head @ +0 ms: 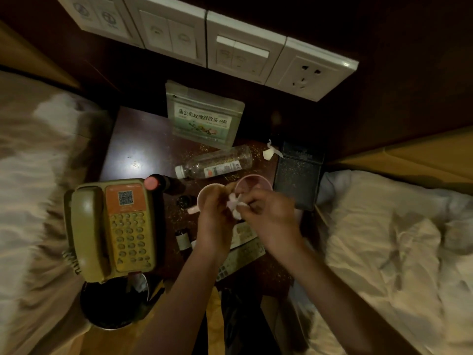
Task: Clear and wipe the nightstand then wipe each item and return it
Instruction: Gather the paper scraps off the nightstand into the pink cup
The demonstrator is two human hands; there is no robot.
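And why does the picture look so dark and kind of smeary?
Head view: the room is dim and yellowish; one bright glare spot shines on the nightstand. The left hand and right hand, pinching a white tissue, look blurred, as does the bedding on the left. The wide lens bends the wall switch panel and the picture's edges.

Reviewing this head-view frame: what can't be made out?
- Crumpled white tissue in both hands: motion-blurred, shape unclear.
- Grey remote control: mostly covered by left forearm.
- Small dark bottle: label too small.
- Black waste bin: contents lost in shadow.
- Pink mug: interior behind left hand.
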